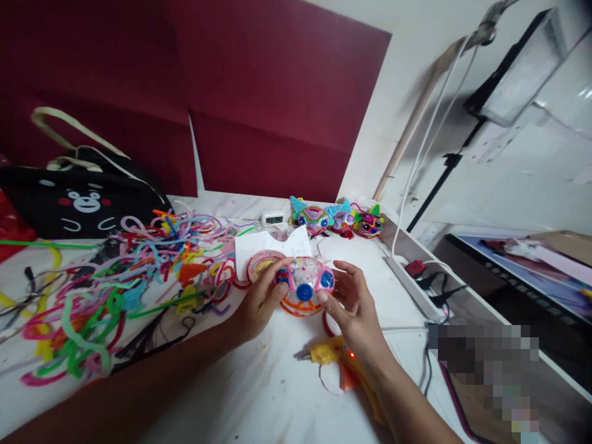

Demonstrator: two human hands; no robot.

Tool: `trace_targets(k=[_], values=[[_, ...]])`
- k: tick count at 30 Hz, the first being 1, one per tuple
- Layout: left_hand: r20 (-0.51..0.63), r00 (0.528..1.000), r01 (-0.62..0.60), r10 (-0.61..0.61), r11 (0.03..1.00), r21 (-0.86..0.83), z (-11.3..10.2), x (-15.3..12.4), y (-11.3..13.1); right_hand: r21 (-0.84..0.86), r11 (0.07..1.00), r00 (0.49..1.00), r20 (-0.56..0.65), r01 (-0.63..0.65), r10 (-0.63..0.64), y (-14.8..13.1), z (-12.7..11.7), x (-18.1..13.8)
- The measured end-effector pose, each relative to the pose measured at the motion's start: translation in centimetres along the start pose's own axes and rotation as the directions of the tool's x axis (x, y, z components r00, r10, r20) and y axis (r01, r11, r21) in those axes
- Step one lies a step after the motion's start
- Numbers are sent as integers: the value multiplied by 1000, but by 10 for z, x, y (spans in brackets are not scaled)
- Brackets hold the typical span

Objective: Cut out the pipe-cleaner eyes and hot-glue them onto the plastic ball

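Observation:
Between my two hands is a clear plastic craft figure (308, 274) with blue round pieces and pink and orange pipe cleaner trim. My left hand (261, 299) grips its left side, thumb at the front. On its right side my right hand (351, 296) holds it with the thumb near the lower edge and the other fingers behind. A yellow glue gun (330, 351) with a lit red light lies on the table below my right hand, partly hidden by my wrist. Pipe cleaner rings (263, 262) lie just behind my left hand.
A tangled heap of colourful pipe cleaners (134, 277) spreads over the left of the table. Several finished-looking craft figures (340, 219) stand at the back beside a small white digital timer (272, 218). A power strip (414, 290) with cords lies at right; a black bag (83, 203) stands back left.

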State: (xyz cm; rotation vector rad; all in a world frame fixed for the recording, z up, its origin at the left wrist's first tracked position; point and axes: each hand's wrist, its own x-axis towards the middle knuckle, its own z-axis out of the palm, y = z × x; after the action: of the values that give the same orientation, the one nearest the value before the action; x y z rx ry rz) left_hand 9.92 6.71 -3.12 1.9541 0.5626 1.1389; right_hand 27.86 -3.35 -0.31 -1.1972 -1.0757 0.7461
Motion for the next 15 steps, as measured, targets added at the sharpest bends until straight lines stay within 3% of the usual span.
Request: trace_targets(k=[15], values=[[36,997,-66,64,997,46,-3,-3,6,-80,997,1000,25,16,-14,-1,10,-8]])
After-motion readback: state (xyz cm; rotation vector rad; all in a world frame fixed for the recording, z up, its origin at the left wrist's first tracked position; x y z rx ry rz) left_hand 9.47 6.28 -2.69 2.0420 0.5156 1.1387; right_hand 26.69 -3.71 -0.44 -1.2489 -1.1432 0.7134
